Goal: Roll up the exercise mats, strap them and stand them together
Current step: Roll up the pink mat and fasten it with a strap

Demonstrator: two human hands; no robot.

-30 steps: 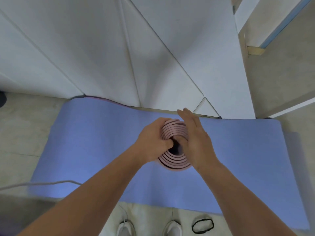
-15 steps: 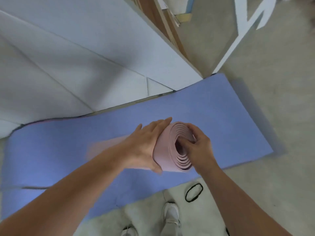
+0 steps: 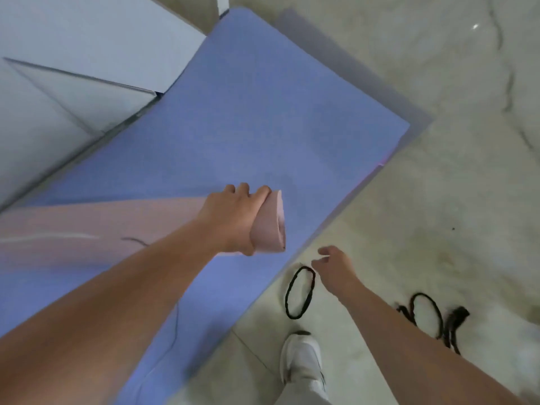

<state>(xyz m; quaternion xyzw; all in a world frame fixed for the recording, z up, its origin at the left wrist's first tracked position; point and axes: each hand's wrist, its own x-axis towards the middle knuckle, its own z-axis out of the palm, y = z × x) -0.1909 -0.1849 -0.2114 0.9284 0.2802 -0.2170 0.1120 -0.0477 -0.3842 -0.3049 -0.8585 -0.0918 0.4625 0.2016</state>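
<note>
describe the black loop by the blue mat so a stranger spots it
Find the blue mat; off its right edge, on the pale floor beyond the white shoe, lies the black loop. Unlike the tangled straps further right, it is one plain oval.

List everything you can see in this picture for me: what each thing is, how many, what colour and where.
rolled mat: one, pink, lying over the blue mat
flat mat: one, blue, spread on the floor against the white panels
loop strap: one, black, on the floor beside the blue mat's edge
strap bundle: black, number unclear, on the floor at the right
thin cord: one, dark, on the pink mat
panels: white, upper left
floor: pale, marbled
shoe: one, white, bottom centre
left hand: grips the rolled mat near its end
right hand: fingers loosely curled, empty, close to the loop strap
</note>
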